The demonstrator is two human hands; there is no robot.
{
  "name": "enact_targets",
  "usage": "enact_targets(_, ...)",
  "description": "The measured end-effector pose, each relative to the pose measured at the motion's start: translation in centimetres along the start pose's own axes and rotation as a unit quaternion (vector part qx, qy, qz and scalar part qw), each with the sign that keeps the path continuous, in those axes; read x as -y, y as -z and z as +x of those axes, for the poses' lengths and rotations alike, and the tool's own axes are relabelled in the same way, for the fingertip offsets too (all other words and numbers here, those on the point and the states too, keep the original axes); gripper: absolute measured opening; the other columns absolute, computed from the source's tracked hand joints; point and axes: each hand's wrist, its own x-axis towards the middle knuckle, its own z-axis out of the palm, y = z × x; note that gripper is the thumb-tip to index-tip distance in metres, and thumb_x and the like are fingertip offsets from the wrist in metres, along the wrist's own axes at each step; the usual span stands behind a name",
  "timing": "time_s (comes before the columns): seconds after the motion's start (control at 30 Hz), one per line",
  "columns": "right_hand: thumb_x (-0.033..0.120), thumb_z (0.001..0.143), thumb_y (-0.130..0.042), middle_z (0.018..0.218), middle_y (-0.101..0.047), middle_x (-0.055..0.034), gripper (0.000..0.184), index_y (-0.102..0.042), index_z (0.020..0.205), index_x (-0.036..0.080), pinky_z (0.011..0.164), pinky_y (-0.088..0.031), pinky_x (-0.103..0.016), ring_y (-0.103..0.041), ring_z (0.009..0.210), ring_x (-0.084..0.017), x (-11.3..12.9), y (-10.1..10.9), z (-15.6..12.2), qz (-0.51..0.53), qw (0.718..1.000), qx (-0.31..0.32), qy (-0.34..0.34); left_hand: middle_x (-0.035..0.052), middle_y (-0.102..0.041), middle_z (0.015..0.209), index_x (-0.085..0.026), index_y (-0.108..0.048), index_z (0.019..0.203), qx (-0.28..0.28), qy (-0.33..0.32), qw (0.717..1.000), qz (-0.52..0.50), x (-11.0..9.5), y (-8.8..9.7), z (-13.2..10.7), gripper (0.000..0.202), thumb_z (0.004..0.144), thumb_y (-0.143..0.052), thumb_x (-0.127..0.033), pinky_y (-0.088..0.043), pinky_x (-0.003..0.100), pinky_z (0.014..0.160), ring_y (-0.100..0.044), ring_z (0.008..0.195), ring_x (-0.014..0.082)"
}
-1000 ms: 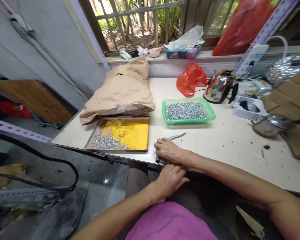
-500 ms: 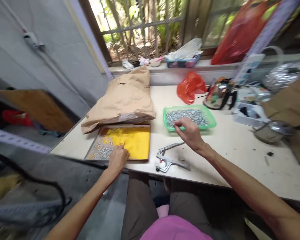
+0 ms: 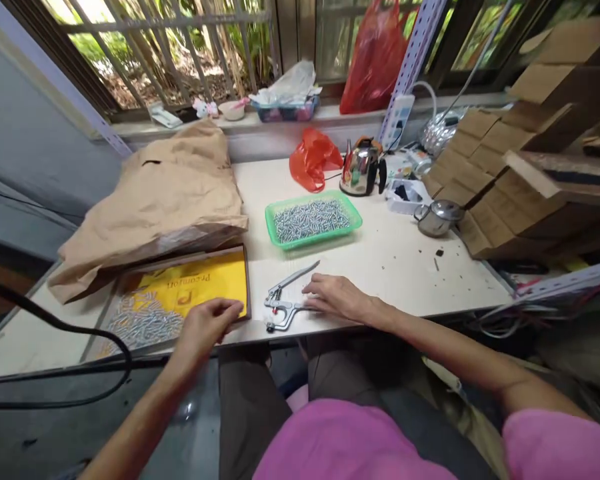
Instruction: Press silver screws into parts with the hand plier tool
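Observation:
My left hand (image 3: 207, 327) hovers over the near right corner of a shallow tray (image 3: 247, 280) lined with yellow card, its fingers curled together. Several small silver metal pieces (image 3: 143, 323) lie heaped at the tray's left. My right hand (image 3: 337, 298) rests on the white table (image 3: 405, 267), fingers bent and together, their tips at the handle of a metal plier-like hand tool (image 3: 285, 307). What either hand holds, if anything, is hidden. A green plastic basket (image 3: 354, 215) of the same silver pieces stands beyond the tool.
A brown paper sack (image 3: 165, 193) lies behind the tray. A red plastic bag (image 3: 313, 160), a steel kettle (image 3: 363, 167) and a small metal pot (image 3: 437, 219) stand at the back right. Stacked cardboard (image 3: 510, 147) walls the right side. A black cable (image 3: 55, 327) crosses the near left edge.
My right hand came back from the green basket to the tool near the table's front edge. My left hand drew back from the tray's pile to its near right corner. The view swung right.

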Motion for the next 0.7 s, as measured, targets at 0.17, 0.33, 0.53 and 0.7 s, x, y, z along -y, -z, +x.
enact_targets(0.17, 0.026, 0.093, -0.052, 0.102, -0.059, -0.0076, 0.017, -0.062, 0.102, 0.015, 0.068, -0.04, -0.025, -0.058, 0.087, -0.016, 1.1, -2.6, -1.8, -0.055, 0.993, 0.085, -0.061, -0.0047, -0.049, 0.042, -0.015, -0.064, 0.069, 0.063, 0.037, 0.995, -0.075, -1.5, -5.3, -1.0, 0.035, 0.067, -0.061, -0.05, -0.027, 0.021, 0.04, -0.041, 0.036, 0.0088)
enact_targets(0.33, 0.019, 0.096, -0.042, 0.1, -0.059, -0.0057, 0.018, -0.06, 0.098, 0.017, 0.063, -0.035, -0.025, -0.057, 0.083, -0.014, -0.5, -2.8, -1.8, -0.087, 0.992, 0.066, -0.056, -0.0042, -0.054, 0.046, -0.015, -0.062, 0.067, 0.077, 0.056, 0.993, -0.075, -1.2, -7.1, -0.4, 0.031, 0.068, -0.06, -0.047, -0.024, 0.02, 0.037, -0.04, 0.033, 0.0066)
enact_targets(0.53, 0.018, 0.095, -0.045, 0.099, -0.06, -0.0046, 0.015, -0.06, 0.097, 0.018, 0.059, -0.032, -0.026, -0.056, 0.078, -0.014, -1.2, -2.7, -2.5, -0.095, 0.993, 0.048, -0.052, -0.0048, -0.043, 0.032, -0.017, -0.054, 0.054, 0.137, 0.103, 0.981, -0.093, -1.4, -8.0, 0.0, 0.036, 0.068, -0.064, -0.05, -0.02, 0.02, 0.036, -0.03, 0.029, 0.0053)
enact_targets(0.7, 0.019, 0.096, -0.044, 0.097, -0.06, -0.0056, 0.017, -0.06, 0.096, 0.017, 0.057, -0.029, -0.026, -0.055, 0.077, -0.014, -1.3, -2.9, -2.5, -0.088, 0.994, 0.039, -0.053, -0.004, -0.047, 0.037, -0.016, -0.055, 0.055, 0.167, 0.129, 0.971, -0.108, -0.9, -8.1, 0.7, 0.038, 0.062, -0.071, -0.05, -0.02, 0.02, 0.036, -0.034, 0.031, 0.0052)
